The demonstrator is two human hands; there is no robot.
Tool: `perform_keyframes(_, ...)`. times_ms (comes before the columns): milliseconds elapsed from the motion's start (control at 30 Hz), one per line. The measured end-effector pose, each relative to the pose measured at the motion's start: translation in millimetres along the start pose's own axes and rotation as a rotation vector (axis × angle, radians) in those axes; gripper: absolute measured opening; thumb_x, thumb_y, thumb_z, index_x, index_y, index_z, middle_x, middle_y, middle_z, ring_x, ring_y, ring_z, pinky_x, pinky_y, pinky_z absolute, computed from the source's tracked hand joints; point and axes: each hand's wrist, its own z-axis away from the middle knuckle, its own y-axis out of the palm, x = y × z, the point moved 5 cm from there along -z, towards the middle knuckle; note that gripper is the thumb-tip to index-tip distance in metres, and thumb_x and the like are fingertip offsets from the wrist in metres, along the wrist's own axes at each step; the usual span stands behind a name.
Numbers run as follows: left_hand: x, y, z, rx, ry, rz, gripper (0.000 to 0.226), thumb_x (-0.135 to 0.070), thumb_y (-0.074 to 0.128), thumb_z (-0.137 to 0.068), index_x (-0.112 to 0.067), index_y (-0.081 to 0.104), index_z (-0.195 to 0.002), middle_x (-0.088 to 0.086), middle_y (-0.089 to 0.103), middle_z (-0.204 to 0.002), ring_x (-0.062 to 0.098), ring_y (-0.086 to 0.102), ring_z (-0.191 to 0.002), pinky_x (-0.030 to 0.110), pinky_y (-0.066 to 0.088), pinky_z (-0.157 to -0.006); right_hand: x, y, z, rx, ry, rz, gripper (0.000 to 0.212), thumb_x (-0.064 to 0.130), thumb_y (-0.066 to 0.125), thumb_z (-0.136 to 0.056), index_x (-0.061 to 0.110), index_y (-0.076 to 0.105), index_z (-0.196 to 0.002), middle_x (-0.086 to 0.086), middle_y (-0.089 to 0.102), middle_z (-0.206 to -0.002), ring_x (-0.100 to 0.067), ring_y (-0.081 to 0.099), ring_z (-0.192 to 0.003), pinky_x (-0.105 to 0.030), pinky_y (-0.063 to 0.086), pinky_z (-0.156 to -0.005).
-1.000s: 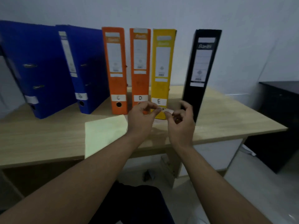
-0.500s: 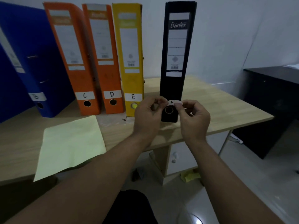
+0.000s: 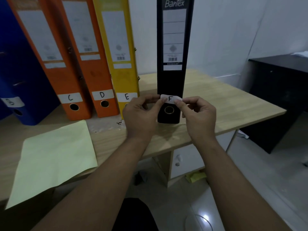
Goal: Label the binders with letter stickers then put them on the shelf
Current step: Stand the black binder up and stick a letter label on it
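Shift in view: we are now seeing the black binder [image 3: 173, 39] standing at the centre of the frame. A second ago it was sitting right of centre, and the whole row is now filling more of the picture.
F sticker: the F sticker [image 3: 170, 98] is now lying across the lower spine of the black binder, just above its ring hole [image 3: 169, 110]. A second ago it was hanging in front of the yellow binder [image 3: 125, 77], further left.
Left grip: the left hand [image 3: 140, 117] is pinching the sticker's left end between thumb and forefinger.
Right grip: the right hand [image 3: 199, 117] is pinching the right end the same way, with its other fingers curling in.
Contact: the sticker is bowing a little, and we are not able to tell whether it is already sticking to the spine.
Labelled row: at the left and upper left, the blue binder [image 3: 30, 84] is showing B, the orange binder marked C [image 3: 61, 79] and the orange binder marked D [image 3: 95, 74] are standing beside it, and the yellow binder is showing E. All are standing on the counter [image 3: 225, 100].
Sheet: a pale yellow sheet [image 3: 53, 157] is lying at the lower left of the counter.
Meaning for the task: we are judging that the last label is being lined up, so pressing it flat is coming next. Shelving is still waiting, and no shelf is showing in view.
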Motion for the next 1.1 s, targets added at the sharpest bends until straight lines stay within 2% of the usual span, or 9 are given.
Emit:
perform_keyframes(133,4.9,0.8,-0.8,0.03,-0.056,-0.005,0.016,-0.039,0.089,-0.084,-0.029,0.084,-0.095,-0.019,0.079,-0.09,0.017,0.073,-0.093,0.052,0.059,-0.081,-0.9,0.5,0.6,-0.006,0.021,0.005,0.011,0.023,0.091,-0.087,0.017,0.081,-0.089,0.001,0.075,-0.076,-0.015,0.064,-0.065,-0.032,0.057,-0.066)
perform_keyframes(267,0.5,0.1,0.2,0.035,-0.038,-0.043,0.014,-0.041,0.088,-0.084,-0.03,0.084,-0.092,-0.021,0.078,-0.089,0.013,0.073,-0.095,0.049,0.058,-0.083,1.5,0.5,3.5,-0.044,-0.011,0.053,0.013,0.022,0.091,-0.087,0.016,0.082,-0.094,0.001,0.078,-0.081,-0.017,0.066,-0.067,-0.036,0.06,-0.065)
perform_keyframes(400,2.5,-0.1,0.2,0.025,-0.088,-0.047,0.012,-0.039,0.089,-0.084,-0.03,0.083,-0.09,-0.021,0.077,-0.085,0.009,0.071,-0.087,0.046,0.058,-0.078,3.6,1.0,5.5,-0.095,-0.024,0.075,0.021,0.023,0.093,-0.084,0.015,0.079,-0.097,0.001,0.077,-0.082,-0.015,0.072,-0.071,-0.029,0.059,-0.062)
perform_keyframes(467,5.3,1.0,0.2,0.035,-0.137,-0.027,0.014,-0.038,0.09,-0.083,-0.027,0.084,-0.09,-0.018,0.077,-0.081,0.01,0.069,-0.076,0.039,0.059,-0.07,4.9,2.0,6.4,-0.097,-0.051,0.107,0.016,0.022,0.093,-0.085,0.016,0.079,-0.091,0.005,0.076,-0.079,-0.006,0.067,-0.068,-0.022,0.055,-0.063)
perform_keyframes(567,4.0,1.9,0.8,0.036,-0.143,-0.017,0.016,-0.034,0.09,-0.084,-0.021,0.085,-0.091,-0.014,0.077,-0.078,0.002,0.066,-0.069,0.02,0.052,-0.059,5.6,2.5,7.2,-0.102,-0.067,0.129,0.013,0.022,0.092,-0.086,0.018,0.079,-0.086,0.01,0.074,-0.076,-0.002,0.061,-0.064,-0.019,0.052,-0.062)
perform_keyframes(667,1.3,1.3,1.7,0.036,-0.132,-0.009,0.015,-0.029,0.089,-0.086,-0.017,0.084,-0.091,-0.013,0.076,-0.078,-0.005,0.065,-0.07,0.01,0.046,-0.06,7.7,2.6,8.5,-0.106,-0.08,0.133,0.013,0.023,0.091,-0.087,0.018,0.079,-0.086,0.01,0.073,-0.074,-0.005,0.06,-0.062,-0.022,0.053,-0.061)
perform_keyframes(900,1.7,2.3,1.9,0.049,-0.109,-0.055,0.014,-0.033,0.088,-0.087,-0.022,0.081,-0.09,-0.015,0.075,-0.078,0.001,0.063,-0.068,0.018,0.049,-0.061,6.0,2.2,7.0,-0.097,-0.071,0.149,0.013,0.025,0.09,-0.088,0.017,0.08,-0.087,0.01,0.073,-0.075,-0.003,0.058,-0.062,-0.024,0.053,-0.061)
perform_keyframes(1033,3.3,2.4,1.5,0.05,-0.124,-0.061,0.014,-0.036,0.088,-0.087,-0.024,0.081,-0.089,-0.015,0.075,-0.078,0.002,0.062,-0.068,0.024,0.052,-0.061,6.0,3.5,7.5,-0.097,-0.075,0.168,0.014,0.025,0.09,-0.088,0.015,0.08,-0.087,0.01,0.073,-0.075,-0.001,0.058,-0.061,-0.017,0.049,-0.061)
perform_keyframes(1100,3.9,2.7,1.5,0.051,-0.128,-0.058,0.014,-0.035,0.087,-0.087,-0.023,0.081,-0.089,-0.015,0.074,-0.078,0.002,0.062,-0.068,0.021,0.05,-0.06,6.7,3.5,7.8,-0.102,-0.082,0.167,0.014,0.024,0.09,-0.088,0.015,0.08,-0.088,0.009,0.074,-0.077,-0.001,0.058,-0.061,-0.016,0.048,-0.061)
